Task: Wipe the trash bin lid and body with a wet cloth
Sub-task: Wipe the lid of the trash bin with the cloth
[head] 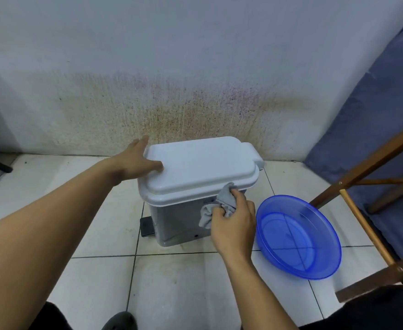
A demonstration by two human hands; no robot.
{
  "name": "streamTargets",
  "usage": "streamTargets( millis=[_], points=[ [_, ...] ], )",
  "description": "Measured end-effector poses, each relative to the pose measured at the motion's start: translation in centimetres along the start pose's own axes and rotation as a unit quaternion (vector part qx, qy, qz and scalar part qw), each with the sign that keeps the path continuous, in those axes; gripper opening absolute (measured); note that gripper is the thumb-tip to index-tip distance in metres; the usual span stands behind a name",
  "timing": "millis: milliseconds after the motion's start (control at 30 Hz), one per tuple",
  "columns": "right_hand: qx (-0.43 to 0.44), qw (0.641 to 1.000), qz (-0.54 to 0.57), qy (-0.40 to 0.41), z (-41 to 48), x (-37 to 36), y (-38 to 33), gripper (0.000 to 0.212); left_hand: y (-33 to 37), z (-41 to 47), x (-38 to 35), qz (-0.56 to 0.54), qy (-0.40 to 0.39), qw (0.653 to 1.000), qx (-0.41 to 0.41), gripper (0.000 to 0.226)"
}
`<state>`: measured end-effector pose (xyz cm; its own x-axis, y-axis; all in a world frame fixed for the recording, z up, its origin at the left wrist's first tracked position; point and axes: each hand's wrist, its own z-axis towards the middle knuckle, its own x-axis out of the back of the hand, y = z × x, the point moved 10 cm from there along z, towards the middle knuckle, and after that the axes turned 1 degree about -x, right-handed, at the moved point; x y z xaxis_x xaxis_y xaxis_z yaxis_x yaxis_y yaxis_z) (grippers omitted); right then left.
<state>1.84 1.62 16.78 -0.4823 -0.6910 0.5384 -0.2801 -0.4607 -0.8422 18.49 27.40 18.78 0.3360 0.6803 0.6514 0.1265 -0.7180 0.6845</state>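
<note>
A grey trash bin with a closed pale lid stands on the tiled floor near a stained wall, left hand resting fingers spread on the lid, right hand fingers clamped on a grey cloth against its body.

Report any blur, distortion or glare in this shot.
Head view: wide-angle bending curves the wall-floor edge; soft, even light, no hard glare on the white plastic bin lid; the wooden frame at right smears slightly; the grey cloth stays sharp.

You get soft, even, cool light with faint shadows (no glare), slight overall softness, and wide-angle bending at the edges
</note>
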Motion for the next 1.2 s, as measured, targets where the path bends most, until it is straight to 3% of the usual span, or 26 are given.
streamTargets(
  millis=[133, 367, 467, 567, 667, 967, 1200],
  points=[
    [0.034, 0.997, -0.045, -0.045, 0.5, -1.6, -1.2, 0.060, 0.9, 0.7, -0.4, 0.030, 0.015, 0.999, -0.026, 0.080],
    [0.049, 0.985, -0.127, -0.106, 4.7, -2.9, -2.6, 0.063, 2.1, -0.5, 1.4, 0.174, 0.132, 0.974, -0.053, 0.041],
    [0.060, 0.966, -0.200, -0.151, 7.6, -2.8, -3.0, 0.066, 1.5, -1.7, 2.3, 0.206, 0.151, 0.967, -0.025, 0.045],
    [0.086, 0.949, -0.237, -0.191, 9.1, -3.0, -3.4, 0.064, -0.6, -2.3, 1.0, 0.054, 0.080, 0.995, 0.025, 0.049],
    [0.116, 0.934, -0.257, -0.221, 9.2, -3.4, -3.4, 0.062, -2.2, -2.5, -0.7, -0.063, 0.017, 0.994, 0.090, 0.052],
    [0.131, 0.928, -0.269, -0.224, 9.5, -2.9, -2.5, 0.072, -4.3, -3.0, -2.9, -0.149, -0.101, 0.971, 0.156, 0.062],
    [0.129, 0.933, -0.256, -0.218, 8.9, -2.6, -2.3, 0.069, -2.3, -2.9, -3.4, -0.176, -0.086, 0.974, 0.113, 0.043]
  ],
)
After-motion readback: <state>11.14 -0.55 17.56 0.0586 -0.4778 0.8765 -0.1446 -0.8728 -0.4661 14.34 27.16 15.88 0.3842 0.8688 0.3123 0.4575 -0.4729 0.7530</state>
